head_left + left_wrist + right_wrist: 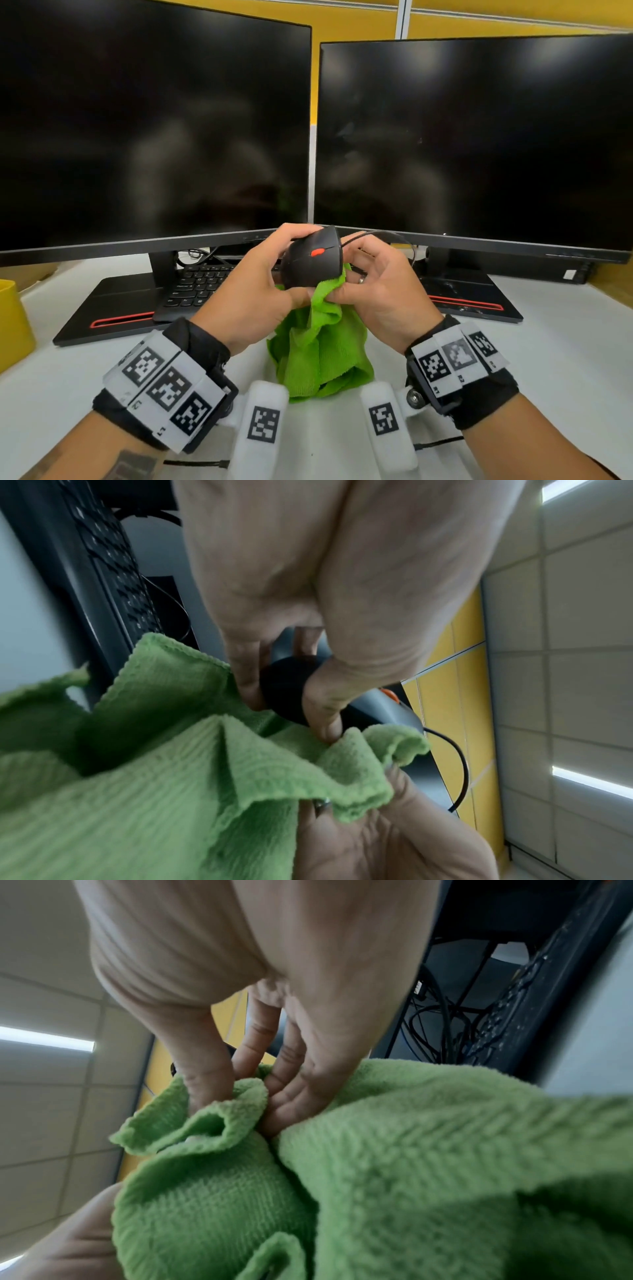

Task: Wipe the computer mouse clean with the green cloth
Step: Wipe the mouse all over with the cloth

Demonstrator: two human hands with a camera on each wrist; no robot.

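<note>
A black wired mouse (312, 260) with a red scroll wheel is held up above the desk, between the two monitors. My left hand (274, 270) grips it, fingers over the top and thumb at its lower edge; the left wrist view shows the mouse (284, 693) between thumb and fingers. My right hand (363, 284) pinches the green cloth (322, 346) and holds a fold of it against the mouse's lower right side. The rest of the cloth (411, 1177) hangs down to the desk. The cloth (171, 764) hides the mouse's underside.
Two dark monitors (154, 130) (479, 137) stand close behind on black bases. A black keyboard (195, 284) lies under the left one. The mouse cable (394, 236) loops to the right. A yellow container (13, 318) stands at the left edge of the white desk (565, 359).
</note>
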